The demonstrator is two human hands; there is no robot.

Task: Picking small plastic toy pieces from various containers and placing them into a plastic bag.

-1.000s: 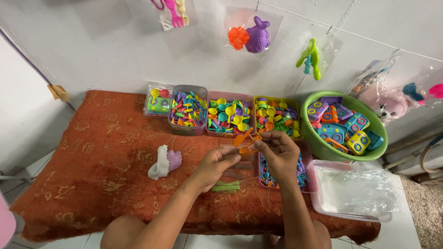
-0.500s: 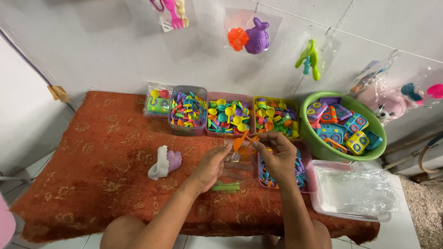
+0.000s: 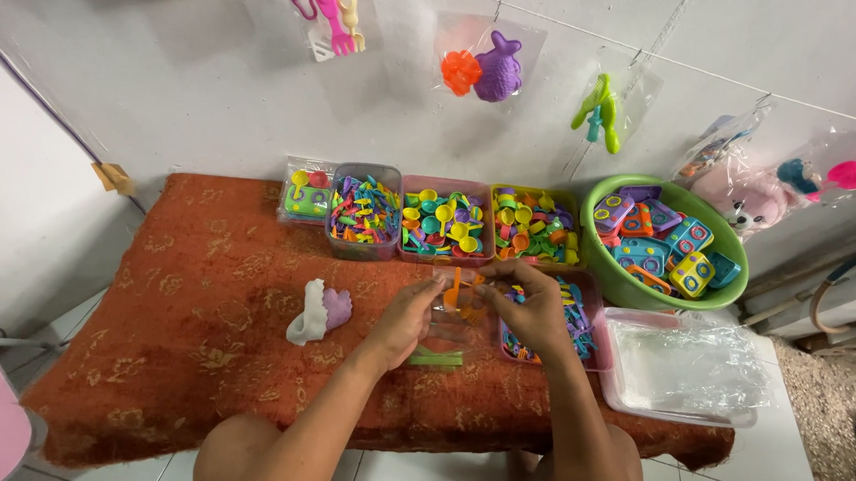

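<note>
Fingers of the left hand [image 3: 407, 318] are pinching a small clear plastic bag [image 3: 451, 316] by its edge, and the right hand [image 3: 537, 308] is closing thumb and forefinger on an orange toy fork [image 3: 454, 289] at the bag's mouth, above the middle of the table. Just under the bag a green strip [image 3: 435, 359] is lying on the cloth. Beside the right hand a pink tray of small coloured pieces [image 3: 586, 325] is sitting, and a clear box of plastic bags [image 3: 684, 369] is resting at the table's right end. Along the wall, boxes of bright toy parts [image 3: 446, 220] are standing in a row, ending in a green bowl of toy cameras [image 3: 664, 245]. An orange patterned cloth [image 3: 181, 319] is covering the table. Bagged toys [image 3: 483, 65] are hanging on the white wall.
</note>
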